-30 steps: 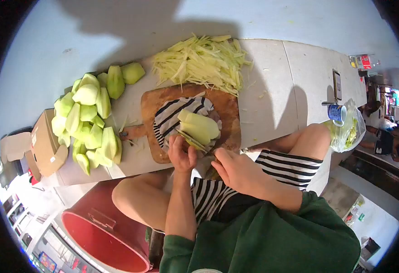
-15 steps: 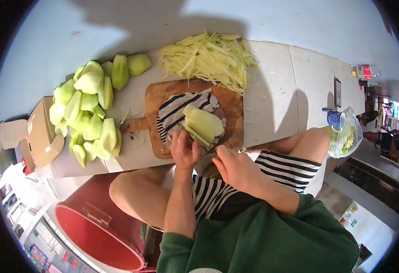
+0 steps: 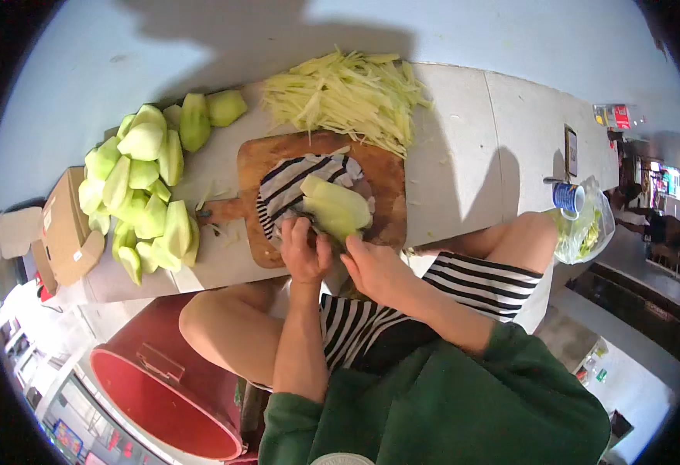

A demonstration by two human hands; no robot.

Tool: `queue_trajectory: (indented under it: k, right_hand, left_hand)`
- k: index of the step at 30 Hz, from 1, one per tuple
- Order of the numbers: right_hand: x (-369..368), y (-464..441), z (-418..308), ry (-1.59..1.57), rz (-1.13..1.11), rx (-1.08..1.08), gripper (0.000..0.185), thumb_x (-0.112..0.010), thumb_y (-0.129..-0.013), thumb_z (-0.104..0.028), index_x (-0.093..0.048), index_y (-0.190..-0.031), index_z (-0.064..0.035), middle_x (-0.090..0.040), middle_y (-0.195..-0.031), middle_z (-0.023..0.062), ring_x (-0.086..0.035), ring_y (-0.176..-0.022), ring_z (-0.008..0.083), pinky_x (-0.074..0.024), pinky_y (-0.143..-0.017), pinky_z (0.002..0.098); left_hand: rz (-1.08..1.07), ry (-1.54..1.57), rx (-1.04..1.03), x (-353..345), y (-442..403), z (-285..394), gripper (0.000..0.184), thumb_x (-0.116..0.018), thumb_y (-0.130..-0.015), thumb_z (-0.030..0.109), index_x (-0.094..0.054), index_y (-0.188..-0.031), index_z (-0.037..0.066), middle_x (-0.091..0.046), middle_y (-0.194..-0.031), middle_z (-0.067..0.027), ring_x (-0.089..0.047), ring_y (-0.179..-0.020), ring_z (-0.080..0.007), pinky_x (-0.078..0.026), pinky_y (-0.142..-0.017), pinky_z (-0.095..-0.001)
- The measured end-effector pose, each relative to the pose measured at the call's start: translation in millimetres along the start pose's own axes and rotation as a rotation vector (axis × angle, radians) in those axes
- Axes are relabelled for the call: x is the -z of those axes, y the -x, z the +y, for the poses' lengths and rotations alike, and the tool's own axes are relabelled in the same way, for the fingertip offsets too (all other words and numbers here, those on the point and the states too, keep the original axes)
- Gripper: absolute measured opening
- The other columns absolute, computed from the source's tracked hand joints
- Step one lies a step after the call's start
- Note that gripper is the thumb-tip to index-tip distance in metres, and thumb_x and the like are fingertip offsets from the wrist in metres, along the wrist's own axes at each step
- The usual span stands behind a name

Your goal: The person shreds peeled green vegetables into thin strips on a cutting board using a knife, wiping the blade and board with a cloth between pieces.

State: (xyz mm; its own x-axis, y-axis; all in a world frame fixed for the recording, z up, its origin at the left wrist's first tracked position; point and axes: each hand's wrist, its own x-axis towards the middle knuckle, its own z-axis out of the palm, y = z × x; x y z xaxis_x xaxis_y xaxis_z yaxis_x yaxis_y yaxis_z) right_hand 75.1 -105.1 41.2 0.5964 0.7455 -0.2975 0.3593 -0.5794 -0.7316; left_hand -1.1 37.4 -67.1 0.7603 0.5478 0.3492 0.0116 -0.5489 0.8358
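A peeled pale green piece of fruit [image 3: 338, 208], like green papaya, lies on a striped black-and-white cloth [image 3: 300, 177] over a wooden cutting board [image 3: 386, 163]. My left hand [image 3: 307, 249] has its fingers curled against the near left side of the fruit. A thin dark blade shows between those fingertips and the fruit. My right hand [image 3: 376, 270] is closed at the fruit's near edge, apparently round the knife, whose handle is hidden in the fist. Beyond the board lies a heap of pale green strips [image 3: 344, 97].
Peeled pieces [image 3: 135, 182] are piled left of the board. A cardboard box [image 3: 69, 225] stands farther left, above a large red bin [image 3: 162, 387]. To the right are a phone-like object [image 3: 571, 150], a blue cup [image 3: 568, 198] and a plastic bag [image 3: 592, 232] holding greens.
My right hand has moved in along the fruit's near edge, closer to my left hand. The cut slice seen beside the fruit no longer shows. The whole view has shifted slightly.
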Motion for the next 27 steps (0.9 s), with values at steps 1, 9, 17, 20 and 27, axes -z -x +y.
queue_trajectory:
  k: [1, 9, 17, 20, 27]
  right_hand:
    - [-5.8, 4.8, 3.3, 0.001, 0.012, -0.003, 0.020, -0.060, -0.099, -0.013, -0.045, -0.101, -0.0001, -0.062, -0.080, 0.0250, -0.063, -0.073, 0.0481, -0.0492, -0.060, 0.0543]
    - [1.2, -4.8, 17.4, -0.082, 0.060, 0.017, 0.021, -0.060, -0.099, -0.018, -0.048, -0.099, -0.0006, -0.063, -0.077, 0.0257, -0.063, -0.076, 0.0494, -0.0470, -0.062, 0.0556]
    - [54.0, 10.5, 8.2, -0.205, 0.178, 0.067, 0.023, -0.060, -0.100, -0.020, -0.049, -0.096, -0.0007, -0.061, -0.074, 0.0225, -0.062, -0.070, 0.0439, -0.0460, -0.061, 0.0482]
    - [67.7, 23.7, 20.9, -0.207, 0.364, 0.112, 0.024, -0.061, -0.100, -0.018, -0.047, -0.092, -0.0004, -0.054, -0.069, 0.0103, -0.051, -0.062, 0.0233, -0.0428, -0.059, 0.0373]
    - [81.5, 85.6, 76.3, -0.634, 0.358, -0.187, 0.023, -0.055, -0.105, -0.017, -0.046, -0.089, -0.0038, -0.049, -0.059, 0.0018, -0.047, -0.044, 0.0097, -0.0381, -0.042, 0.0274]
  left_hand:
    - [-0.008, -0.051, -0.031, 2.7, 0.6, 0.5, 0.038, -0.065, -0.085, 0.015, -0.056, -0.119, 0.002, -0.055, -0.090, -0.0148, -0.055, -0.067, -0.0305, -0.045, -0.057, -0.0409]
    - [-0.012, -0.159, -0.017, 0.7, -9.7, 5.6, 0.032, -0.067, -0.084, 0.012, -0.056, -0.112, 0.003, -0.056, -0.089, -0.0139, -0.057, -0.072, -0.0336, -0.047, -0.060, -0.0417]
    - [-0.009, -0.179, 0.114, -5.2, -8.1, 10.8, 0.029, -0.072, -0.082, 0.012, -0.060, -0.108, 0.006, -0.056, -0.086, -0.0110, -0.059, -0.070, -0.0298, -0.049, -0.062, -0.0414]
    - [0.014, -0.188, 0.079, -5.8, -12.4, 18.0, 0.028, -0.073, -0.081, 0.011, -0.060, -0.105, 0.006, -0.055, -0.089, -0.0106, -0.059, -0.071, -0.0285, -0.049, -0.060, -0.0397]
    - [-0.170, -0.489, -0.228, -24.8, -16.2, 72.3, 0.069, -0.084, -0.067, 0.041, -0.063, -0.127, 0.016, -0.053, -0.134, -0.0141, -0.046, -0.125, -0.0382, -0.033, -0.106, -0.0565]
